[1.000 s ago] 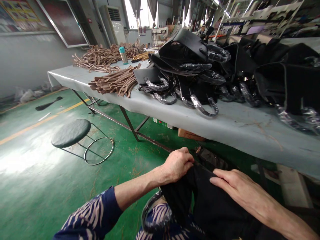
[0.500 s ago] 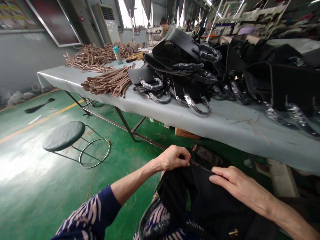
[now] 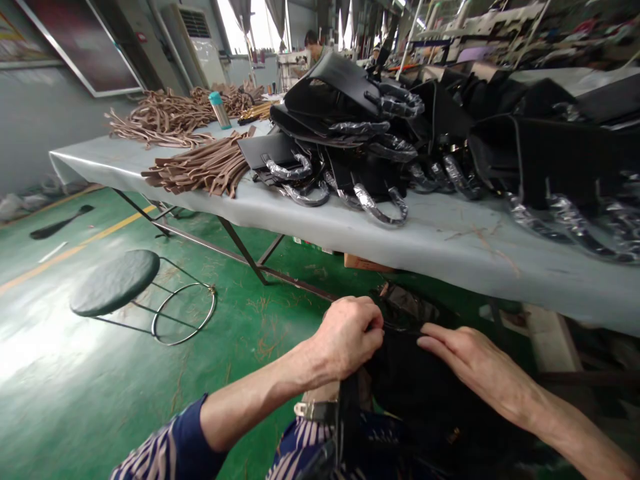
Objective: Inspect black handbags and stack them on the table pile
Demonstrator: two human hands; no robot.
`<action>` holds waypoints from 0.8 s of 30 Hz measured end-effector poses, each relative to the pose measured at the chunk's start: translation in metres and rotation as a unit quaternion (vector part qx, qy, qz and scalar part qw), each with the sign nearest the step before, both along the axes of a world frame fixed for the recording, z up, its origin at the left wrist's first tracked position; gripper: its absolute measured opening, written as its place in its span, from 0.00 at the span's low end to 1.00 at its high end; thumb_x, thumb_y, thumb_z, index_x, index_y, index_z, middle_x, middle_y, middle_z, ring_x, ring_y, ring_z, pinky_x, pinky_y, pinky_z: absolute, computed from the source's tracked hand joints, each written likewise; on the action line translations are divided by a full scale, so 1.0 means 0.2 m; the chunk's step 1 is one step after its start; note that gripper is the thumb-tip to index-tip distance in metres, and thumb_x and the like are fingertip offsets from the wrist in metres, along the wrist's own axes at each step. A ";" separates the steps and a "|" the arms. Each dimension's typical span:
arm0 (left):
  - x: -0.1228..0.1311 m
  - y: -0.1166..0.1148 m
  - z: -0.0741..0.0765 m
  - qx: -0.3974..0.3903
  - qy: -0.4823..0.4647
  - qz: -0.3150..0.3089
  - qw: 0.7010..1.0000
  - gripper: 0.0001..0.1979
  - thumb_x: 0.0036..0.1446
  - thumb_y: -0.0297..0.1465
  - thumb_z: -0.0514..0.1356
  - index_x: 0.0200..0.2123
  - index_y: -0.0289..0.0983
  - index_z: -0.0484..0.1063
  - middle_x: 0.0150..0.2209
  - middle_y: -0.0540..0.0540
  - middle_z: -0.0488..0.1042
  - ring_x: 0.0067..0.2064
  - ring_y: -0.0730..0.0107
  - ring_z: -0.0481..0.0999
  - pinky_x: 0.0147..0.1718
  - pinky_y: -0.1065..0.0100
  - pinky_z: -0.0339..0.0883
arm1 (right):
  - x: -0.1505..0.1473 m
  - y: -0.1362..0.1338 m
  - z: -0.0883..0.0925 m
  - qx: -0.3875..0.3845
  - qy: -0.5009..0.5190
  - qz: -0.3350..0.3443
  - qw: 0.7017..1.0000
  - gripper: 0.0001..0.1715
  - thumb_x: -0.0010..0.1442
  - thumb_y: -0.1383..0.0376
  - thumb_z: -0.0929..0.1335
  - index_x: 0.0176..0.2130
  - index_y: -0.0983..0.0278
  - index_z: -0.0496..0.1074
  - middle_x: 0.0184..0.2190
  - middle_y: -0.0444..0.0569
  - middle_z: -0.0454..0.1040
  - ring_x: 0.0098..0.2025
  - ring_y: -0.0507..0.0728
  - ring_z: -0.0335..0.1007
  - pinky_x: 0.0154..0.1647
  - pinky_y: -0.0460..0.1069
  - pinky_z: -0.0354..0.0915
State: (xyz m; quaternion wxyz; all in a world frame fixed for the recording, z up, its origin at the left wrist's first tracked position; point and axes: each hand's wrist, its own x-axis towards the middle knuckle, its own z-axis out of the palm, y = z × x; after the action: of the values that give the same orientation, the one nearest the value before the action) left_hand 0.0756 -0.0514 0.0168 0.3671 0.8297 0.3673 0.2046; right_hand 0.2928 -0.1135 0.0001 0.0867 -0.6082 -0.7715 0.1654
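Note:
A black handbag (image 3: 425,383) lies over my lap, with a small gold mark low on its panel. My left hand (image 3: 353,337) pinches the bag's upper edge, fingers curled tightly. A short way to the right, my right hand (image 3: 465,353) grips the same edge between thumb and fingers. Below my left hand hangs a dark strap (image 3: 347,417), and beside it shows a pale metal clasp (image 3: 313,410). The lower part of the bag blends into shadow, so its outline there is hard to make out.
Across the table (image 3: 320,227) lie black handbags (image 3: 345,127) with plastic-wrapped handles. Brown straps (image 3: 205,163) are bundled to their left, near a teal-capped bottle (image 3: 219,110). A round stool (image 3: 117,283) stands on the green floor. Under the table is a cardboard box (image 3: 367,262).
My left hand has turned and come slightly nearer, still pinching the bag's edge. The bag has shifted, and the clasp now shows below my left wrist. My view has swung slightly right.

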 end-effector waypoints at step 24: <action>0.02 0.08 -0.11 0.011 0.042 0.057 0.997 0.04 0.44 0.25 0.54 0.21 0.36 0.66 0.22 0.53 0.65 0.26 0.76 0.62 0.26 0.74 0.53 | -0.19 0.09 -0.11 0.246 -0.094 0.050 0.963 0.12 0.61 0.65 0.62 0.43 0.68 0.70 0.32 0.52 0.74 0.31 0.57 0.69 0.33 0.50 0.58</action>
State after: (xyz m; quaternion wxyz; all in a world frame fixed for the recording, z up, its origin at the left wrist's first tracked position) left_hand 0.0804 -0.0352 -0.0050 0.3302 0.8193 0.4265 0.1944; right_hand 0.2558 -0.0961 -0.0222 0.1527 -0.5414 -0.8226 -0.0832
